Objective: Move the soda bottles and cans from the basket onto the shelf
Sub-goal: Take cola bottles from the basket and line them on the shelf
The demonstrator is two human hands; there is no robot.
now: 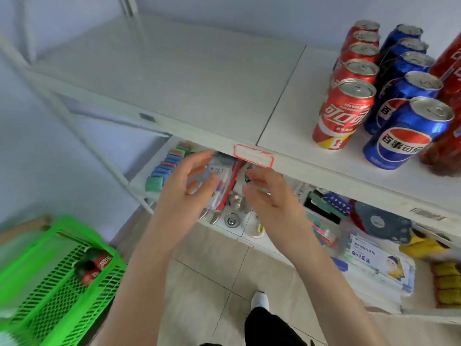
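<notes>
Both hands hover empty in front of the white shelf's front edge. My left hand and my right hand face each other with fingers loosely spread, holding nothing. On the shelf at the right stand a row of red cola cans and a row of blue Pepsi cans. Red-labelled cola bottles stand at the far right edge. The green plastic basket sits on the floor at lower left, with two dark cola bottles lying inside it.
The left half of the shelf top is bare. A lower shelf under my hands holds sponges, packets, small hardware and boxes. A red-framed label is stuck on the shelf edge. My shoe stands on the tiled floor.
</notes>
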